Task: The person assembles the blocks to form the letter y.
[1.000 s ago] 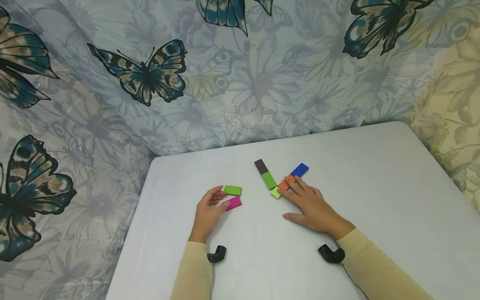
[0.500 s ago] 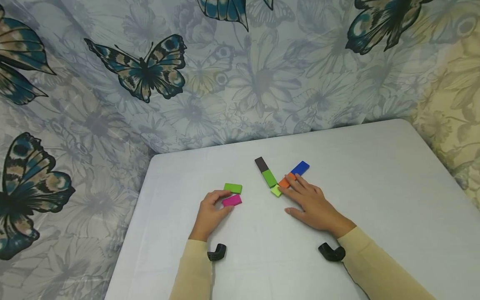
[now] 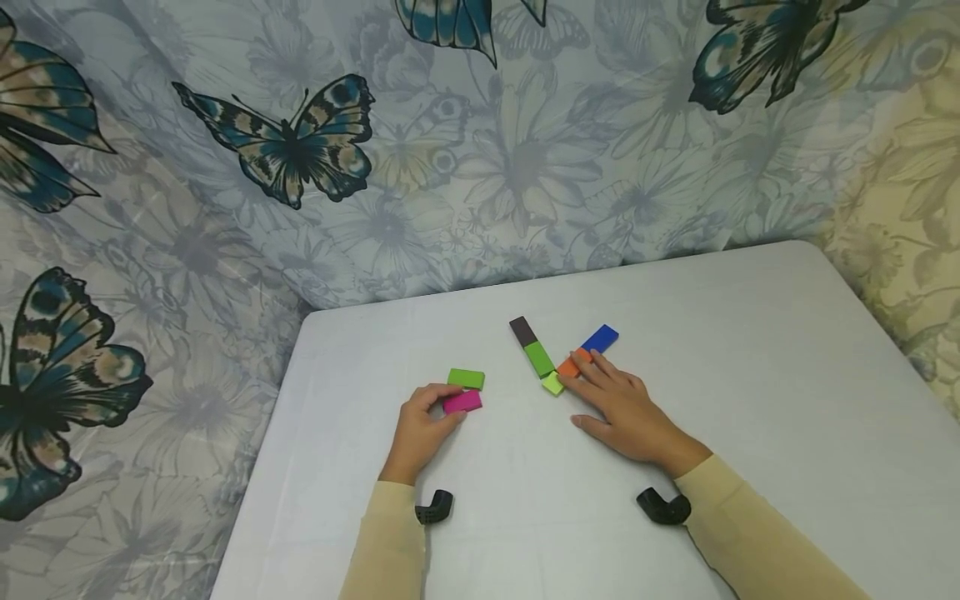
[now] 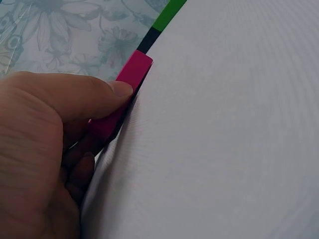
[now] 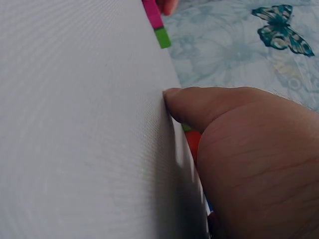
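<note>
My left hand (image 3: pixel 420 429) pinches a magenta block (image 3: pixel 462 402) between thumb and fingers, low over the white table; the left wrist view shows the thumb along one side of this magenta block (image 4: pixel 138 64). Just beyond it lies a green block (image 3: pixel 467 379). My right hand (image 3: pixel 630 421) is spread with extended fingers, its fingertips at an orange block (image 3: pixel 567 367) and the edge of a lime piece (image 3: pixel 552 384). A blue block (image 3: pixel 601 338) continues from the orange one. On the other side, a second green block (image 3: pixel 538 359) and a dark brown block (image 3: pixel 522 331) form a slanting row.
The white table (image 3: pixel 750 358) ends at a back edge against a butterfly-print cloth (image 3: pixel 525 167). Black wrist devices (image 3: pixel 435 507) sit on both sleeves. Between the hands is a stretch of bare tabletop.
My left fingers have left the side of the green block and closed round the magenta block, which has shifted slightly left. My right hand has stayed nearly still.
</note>
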The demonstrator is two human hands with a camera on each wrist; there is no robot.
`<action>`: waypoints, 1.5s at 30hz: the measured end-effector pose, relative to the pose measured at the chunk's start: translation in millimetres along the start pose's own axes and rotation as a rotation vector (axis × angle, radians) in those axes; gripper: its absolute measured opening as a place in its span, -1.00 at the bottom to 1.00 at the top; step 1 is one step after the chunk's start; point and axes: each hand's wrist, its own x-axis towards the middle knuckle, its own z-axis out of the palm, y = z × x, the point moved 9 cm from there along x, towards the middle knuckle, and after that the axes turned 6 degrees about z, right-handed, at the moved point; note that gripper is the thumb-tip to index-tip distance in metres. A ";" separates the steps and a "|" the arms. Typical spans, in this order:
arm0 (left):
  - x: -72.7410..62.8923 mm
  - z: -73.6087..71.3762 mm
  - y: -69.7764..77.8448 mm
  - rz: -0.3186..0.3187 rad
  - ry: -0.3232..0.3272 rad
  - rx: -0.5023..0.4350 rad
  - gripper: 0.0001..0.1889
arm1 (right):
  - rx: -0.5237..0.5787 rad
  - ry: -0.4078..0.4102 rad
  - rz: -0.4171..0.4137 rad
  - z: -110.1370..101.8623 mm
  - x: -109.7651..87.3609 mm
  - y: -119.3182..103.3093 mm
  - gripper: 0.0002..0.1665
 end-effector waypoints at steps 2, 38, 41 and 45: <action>-0.7 -0.6 0.6 -0.003 0.006 -0.017 -0.57 | -0.003 -0.002 0.002 0.7 -0.1 0.7 -0.20; -1.2 7.5 26.1 0.092 0.050 -0.104 -0.63 | -0.011 0.009 -0.001 3.1 -1.3 0.7 -0.20; -0.3 10.0 30.1 0.114 0.048 -0.115 -0.63 | -0.016 0.013 -0.003 2.9 -0.7 0.8 -0.23; 0.3 15.5 35.1 0.125 0.035 -0.124 -0.63 | -0.015 0.014 -0.004 2.2 -0.2 0.9 -0.25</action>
